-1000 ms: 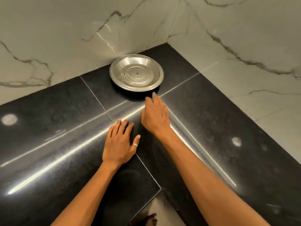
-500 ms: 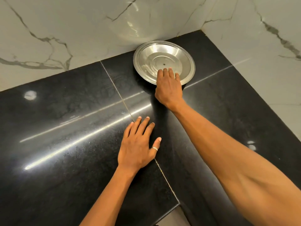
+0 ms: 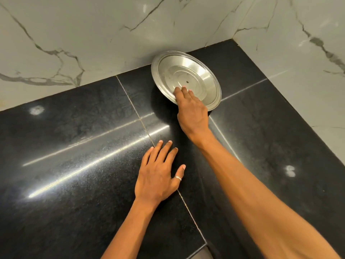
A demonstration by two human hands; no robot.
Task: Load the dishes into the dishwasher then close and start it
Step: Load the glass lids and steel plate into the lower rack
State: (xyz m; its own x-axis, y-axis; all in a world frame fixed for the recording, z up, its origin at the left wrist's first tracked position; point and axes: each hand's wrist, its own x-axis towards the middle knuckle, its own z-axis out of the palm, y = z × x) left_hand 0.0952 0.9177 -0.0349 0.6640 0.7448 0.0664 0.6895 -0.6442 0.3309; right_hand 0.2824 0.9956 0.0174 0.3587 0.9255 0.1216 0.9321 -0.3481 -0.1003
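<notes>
Right hand (image 3: pixel 193 111) gripping the steel plate (image 3: pixel 188 71) at its rim.
Fingers (image 3: pixel 183 91) are curling over the rim, thumb hidden; plate judged light, stiff, slick. Left hand (image 3: pixel 156 176) is lying flat, empty.

Black stone counter (image 3: pixel 74 146), steel plate (image 3: pixel 197 71) near its back corner

Marble wall (image 3: pixel 93 34) close behind the far rim of the steel plate (image 3: pixel 196 71), my right hand (image 3: pixel 193 111) on its near rim, black counter (image 3: pixel 74 128) open to either side, my left hand (image 3: pixel 156 176) flat on the nearer stretch, side wall (image 3: pixel 298 53) well apart.
</notes>
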